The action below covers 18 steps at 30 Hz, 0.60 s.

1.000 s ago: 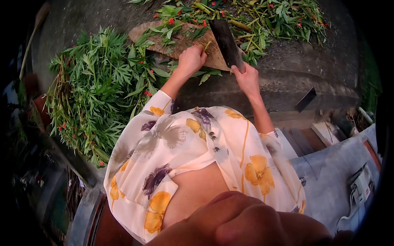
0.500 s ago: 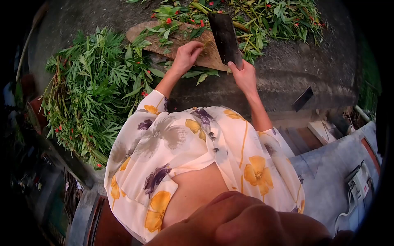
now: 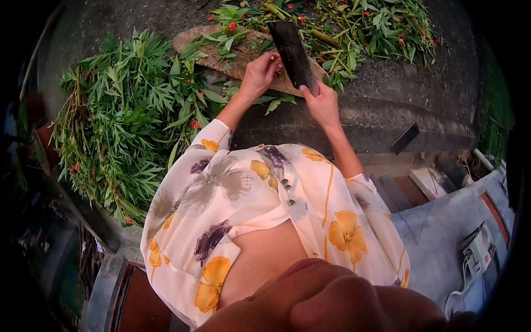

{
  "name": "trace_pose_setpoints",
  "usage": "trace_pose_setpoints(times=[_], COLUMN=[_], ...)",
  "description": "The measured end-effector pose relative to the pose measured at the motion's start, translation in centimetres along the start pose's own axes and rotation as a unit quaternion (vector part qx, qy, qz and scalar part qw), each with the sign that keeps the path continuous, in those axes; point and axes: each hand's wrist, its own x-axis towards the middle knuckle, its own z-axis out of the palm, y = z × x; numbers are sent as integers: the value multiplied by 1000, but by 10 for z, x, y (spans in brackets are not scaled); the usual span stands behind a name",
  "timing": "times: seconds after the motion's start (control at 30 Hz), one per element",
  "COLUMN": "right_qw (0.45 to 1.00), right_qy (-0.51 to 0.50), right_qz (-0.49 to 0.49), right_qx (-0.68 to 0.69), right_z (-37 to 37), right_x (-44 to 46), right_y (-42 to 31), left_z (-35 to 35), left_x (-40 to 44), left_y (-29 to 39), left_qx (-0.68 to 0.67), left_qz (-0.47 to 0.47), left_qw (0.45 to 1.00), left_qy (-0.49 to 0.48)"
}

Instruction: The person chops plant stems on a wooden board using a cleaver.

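My right hand (image 3: 322,105) is closed around the handle of a dark, broad-bladed cleaver (image 3: 292,55). The blade points up and away, tilted slightly left, above the wooden chopping board (image 3: 243,55). Close to the blade's left side, my left hand (image 3: 260,74) is closed in a pinch over the board. A small yellowish end of a plant stem (image 3: 272,57) shows at its fingers; the rest is hidden. Cut green leaves (image 3: 228,40) and red petals lie on the board's far part.
A large heap of leafy stems (image 3: 127,116) lies to the left. More greens with red flowers (image 3: 381,30) spread along the back right. A dark flat piece (image 3: 405,138) sits at the right of the stone surface's (image 3: 381,113) front edge. Several objects lie lower right.
The cleaver and my right hand have shifted slightly left. My left hand has moved a little right, so hand and blade are closer together.
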Motion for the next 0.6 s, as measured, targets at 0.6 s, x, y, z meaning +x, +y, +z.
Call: trace_pose_setpoints(times=[0.6], right_qw=[991], right_qy=[27], right_qz=[-122], right_qx=[-40], right_z=[-8], right_x=[-2], right_y=[-26], left_z=[4], left_x=[0], left_y=[-6], left_qx=[82], left_qz=[80], left_qw=[993], left_qy=[-36])
